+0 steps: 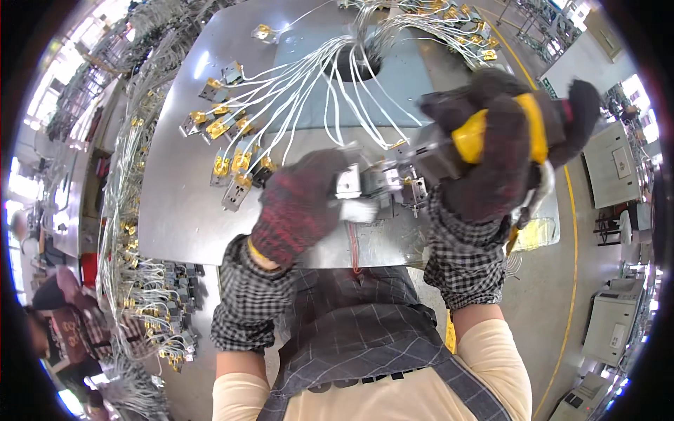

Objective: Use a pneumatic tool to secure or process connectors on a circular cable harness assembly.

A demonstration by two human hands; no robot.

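Note:
My left hand point(298, 207), in a dark red-and-black knit glove, is closed at a small shiny metal box point(349, 182) near the table's front edge. Something white point(358, 210) shows by its thumb, too blurred to name. In my right hand point(491, 168), gloved in dark knit, is a black-and-yellow power driver point(470, 137), smeared by motion. Its black front end points left, toward a metal fixture point(393, 179) between my hands. White cables point(309, 88) fan out from a hole in the table to several metal boxes with yellow parts point(242, 158) on the left.
The metal table point(186, 228) has a grey-blue panel point(302, 52) around its hole. More cabled boxes point(477, 28) lie at the far right. Bundled cables point(126, 189) hang along the left, above boxes point(165, 302). Another person point(70, 316) is at the lower left. White cabinets point(614, 165) stand at right.

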